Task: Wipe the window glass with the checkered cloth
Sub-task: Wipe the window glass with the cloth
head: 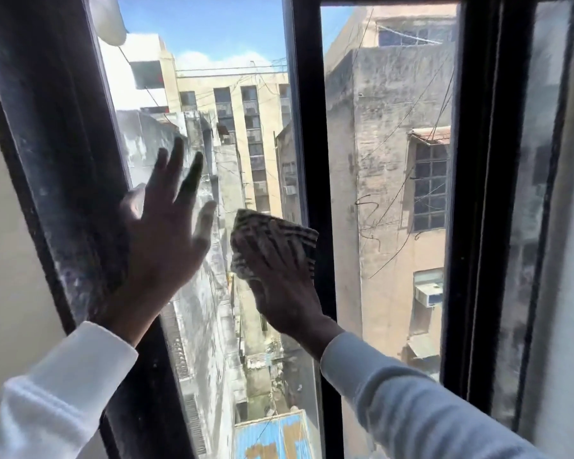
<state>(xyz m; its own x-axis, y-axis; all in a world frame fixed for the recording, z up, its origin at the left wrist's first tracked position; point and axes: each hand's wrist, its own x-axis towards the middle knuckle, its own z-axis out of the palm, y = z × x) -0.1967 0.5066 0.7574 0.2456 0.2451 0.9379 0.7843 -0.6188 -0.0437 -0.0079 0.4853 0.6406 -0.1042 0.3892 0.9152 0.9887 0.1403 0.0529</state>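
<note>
Over on the left, the dark window frame [63, 160] runs up dusty and streaked, and your left hand [166, 236] sits right beside it, flat against the window glass [206, 61]. Those fingers [176, 160] are spread wide, gripping nothing. It looks like a bracing hand, there to steady you while the other one works.

Just to its right, here's the action: your right hand [279, 279] has the checkered cloth [272, 236] pressed onto the same pane, low and close to the black centre bar [307, 127]. The fingers lie splayed over the bunched cloth, pinning it to the glass rather than pinching it, which I'd say spreads the pressure across a wider patch.

The cloth sits mid-height on the pane, so by my reckoning there's plenty of glass above and below left to cover.

Further right, the second pane [388, 193] is untouched by either hand, and the far right frame [484, 193] stands well apart from the work.
</note>
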